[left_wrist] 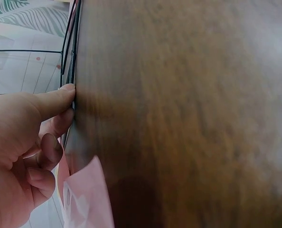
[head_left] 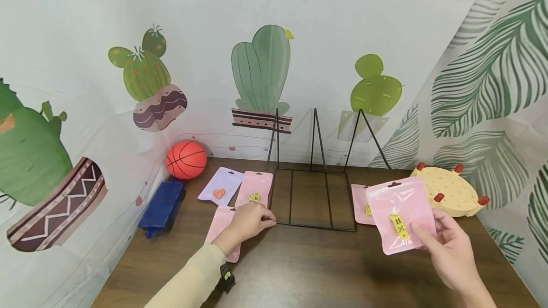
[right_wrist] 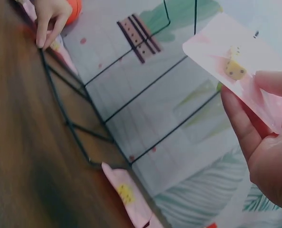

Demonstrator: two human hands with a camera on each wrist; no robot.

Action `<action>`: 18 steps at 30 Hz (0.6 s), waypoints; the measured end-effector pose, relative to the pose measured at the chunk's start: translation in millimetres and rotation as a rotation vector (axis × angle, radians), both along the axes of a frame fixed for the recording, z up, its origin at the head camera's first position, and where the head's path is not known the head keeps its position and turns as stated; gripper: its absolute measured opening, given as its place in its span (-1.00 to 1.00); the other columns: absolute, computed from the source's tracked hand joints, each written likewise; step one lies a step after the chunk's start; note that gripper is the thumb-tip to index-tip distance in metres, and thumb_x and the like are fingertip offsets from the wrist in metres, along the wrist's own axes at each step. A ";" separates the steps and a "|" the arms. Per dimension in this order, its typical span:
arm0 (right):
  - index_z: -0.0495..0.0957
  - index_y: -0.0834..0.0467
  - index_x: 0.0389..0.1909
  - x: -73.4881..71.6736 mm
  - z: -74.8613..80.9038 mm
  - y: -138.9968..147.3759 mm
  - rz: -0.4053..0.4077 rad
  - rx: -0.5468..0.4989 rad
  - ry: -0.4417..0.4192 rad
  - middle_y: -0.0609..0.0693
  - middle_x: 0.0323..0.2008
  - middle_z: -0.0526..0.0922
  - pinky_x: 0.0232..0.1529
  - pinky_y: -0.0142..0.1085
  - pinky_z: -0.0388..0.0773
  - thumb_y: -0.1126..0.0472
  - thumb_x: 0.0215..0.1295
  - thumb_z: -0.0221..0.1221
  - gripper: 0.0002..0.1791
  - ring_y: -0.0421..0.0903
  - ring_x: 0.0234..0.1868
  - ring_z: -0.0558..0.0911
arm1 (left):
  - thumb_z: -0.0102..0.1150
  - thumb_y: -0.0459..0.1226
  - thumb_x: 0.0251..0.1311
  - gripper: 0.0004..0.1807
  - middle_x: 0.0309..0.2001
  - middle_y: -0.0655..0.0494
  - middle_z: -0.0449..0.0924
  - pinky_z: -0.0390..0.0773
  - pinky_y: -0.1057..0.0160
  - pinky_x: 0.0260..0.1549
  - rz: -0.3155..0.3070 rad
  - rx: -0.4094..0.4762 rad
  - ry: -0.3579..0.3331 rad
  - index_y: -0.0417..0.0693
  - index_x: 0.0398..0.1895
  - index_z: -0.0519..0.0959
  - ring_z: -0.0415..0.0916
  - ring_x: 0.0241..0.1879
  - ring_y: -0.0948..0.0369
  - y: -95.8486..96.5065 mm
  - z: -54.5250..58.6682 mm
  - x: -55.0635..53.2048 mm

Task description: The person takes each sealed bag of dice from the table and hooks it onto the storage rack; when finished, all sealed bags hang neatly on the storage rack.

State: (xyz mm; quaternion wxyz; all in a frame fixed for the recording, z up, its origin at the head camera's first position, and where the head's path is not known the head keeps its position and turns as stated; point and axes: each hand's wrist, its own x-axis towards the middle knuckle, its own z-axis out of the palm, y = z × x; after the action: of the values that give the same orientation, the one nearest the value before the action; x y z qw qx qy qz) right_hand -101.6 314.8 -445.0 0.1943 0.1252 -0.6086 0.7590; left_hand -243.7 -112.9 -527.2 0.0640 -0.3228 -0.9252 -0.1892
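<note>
R hand (head_left: 451, 251) holds pouch (head_left: 400, 220) upright.

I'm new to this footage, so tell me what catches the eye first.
The right hand holds up a pink pouch with yellow dice inside, at the table's right. The left hand rests at the front left corner of the black wire rack, on another pink pouch. An orange toy basketball sits at the back left against the cactus-printed backdrop.

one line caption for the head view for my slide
Right hand holds up a pink pouch of yellow dice; left hand rests at the black wire rack.
</note>
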 end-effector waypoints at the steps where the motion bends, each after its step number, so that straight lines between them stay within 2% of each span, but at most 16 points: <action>1: 0.52 0.38 0.04 -1.0 2.0 -2.0 0.021 -0.036 0.028 0.10 -0.30 0.70 -0.43 -0.29 0.69 0.78 0.34 -0.07 -0.59 -0.11 -0.36 0.76 | 0.49 -0.11 0.21 -0.96 -0.33 0.42 0.76 0.63 0.14 -0.27 0.000 -0.001 0.001 0.22 -0.31 0.84 0.70 -0.19 0.30 -0.1 0.1 0.2; 6: 0.47 0.47 0.06 -5.7 9.9 -10.0 0.069 -0.151 0.108 0.19 -0.28 0.69 -0.42 -0.25 0.70 0.81 0.32 -0.13 -0.59 -0.03 -0.33 0.77 | 0.49 -0.10 0.22 -0.96 -0.33 0.42 0.76 0.63 0.13 -0.26 -0.002 -0.005 0.007 0.23 -0.31 0.84 0.70 -0.19 0.30 -0.5 -0.4 -0.2; 13: 0.48 0.43 0.05 -9.8 16.4 -18.2 0.017 -0.185 0.093 0.16 -0.26 0.68 -0.42 -0.24 0.69 0.78 0.34 -0.10 -0.61 -0.06 -0.32 0.76 | 0.48 -0.10 0.23 -0.96 -0.32 0.43 0.75 0.63 0.14 -0.24 -0.002 -0.004 -0.002 0.24 -0.30 0.85 0.70 -0.19 0.31 -0.9 -2.2 -1.6; 18: 0.48 0.41 0.06 -12.0 17.7 -21.1 -0.006 -0.160 0.061 0.13 -0.26 0.67 -0.45 -0.26 0.69 0.75 0.36 -0.06 -0.63 -0.09 -0.34 0.76 | 0.48 -0.09 0.23 -0.95 -0.31 0.43 0.76 0.63 0.14 -0.24 0.003 -0.001 -0.006 0.23 -0.30 0.85 0.70 -0.19 0.31 -0.8 -2.3 -1.3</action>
State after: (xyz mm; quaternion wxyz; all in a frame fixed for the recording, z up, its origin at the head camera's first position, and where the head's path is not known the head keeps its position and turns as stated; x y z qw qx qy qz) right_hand -113.6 293.7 -427.3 0.2242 0.1306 -0.5400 0.8007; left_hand -245.0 -113.6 -529.5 0.0615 -0.3209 -0.9259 -0.1897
